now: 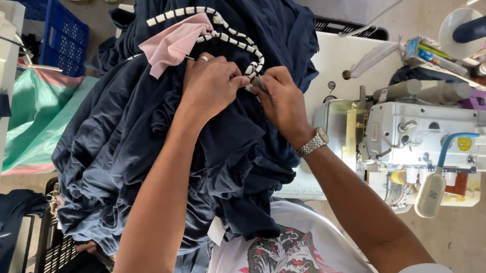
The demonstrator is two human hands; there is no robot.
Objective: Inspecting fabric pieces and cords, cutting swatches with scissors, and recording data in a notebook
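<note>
A heap of navy blue garments (134,143) lies piled in front of me. The top one has a collar trimmed with a navy-and-white striped band (231,34) and a pink lining (174,40). My left hand (210,85), a ring on one finger, pinches the striped band near its lower end. My right hand (278,99), with a metal watch on the wrist, grips the same spot from the right and seems to hold a small dark tool, which I cannot make out clearly.
A white industrial sewing machine (426,134) stands at the right on a white table (338,58). Thread cones (483,27) sit at the far right. A blue crate (64,35), green cloth (39,117) and black wire baskets (65,260) with more navy fabric are at left.
</note>
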